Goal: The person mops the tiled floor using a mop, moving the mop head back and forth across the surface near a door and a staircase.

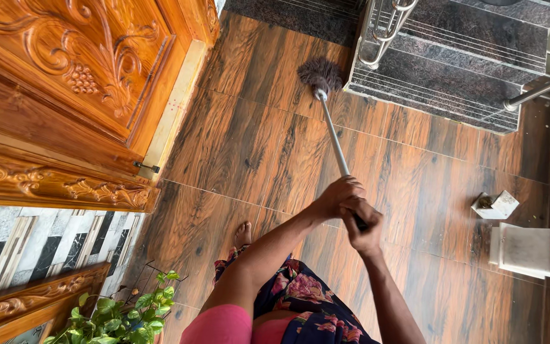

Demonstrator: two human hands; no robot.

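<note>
While both hands were wrapped around the upper end of the mop handle, the scene spread out to either side of that grip. Far to the left of it stood a carved wooden door, with a patterned tile wall below it and a leafy green plant in a wire stand down at the lower left, well apart from the hands. Nearer, just left of and below the grip, a bare foot rested on the wood-look floor tiles, beside the floral skirt.

At the centre, the left hand was closed round the pale metal handle, higher up the shaft; the right hand was clenched on it just beneath, the two touching each other. From the grip the handle ran up and slightly to the left, ending in a dark, shaggy mop head that lay on the floor well away from the hands, close to the foot of the stairs.

Right of the mop head rose dark granite steps with a steel railing. Farther right of the grip, a small white block sat on the floor, and a white stone stand stood at the edge.
</note>
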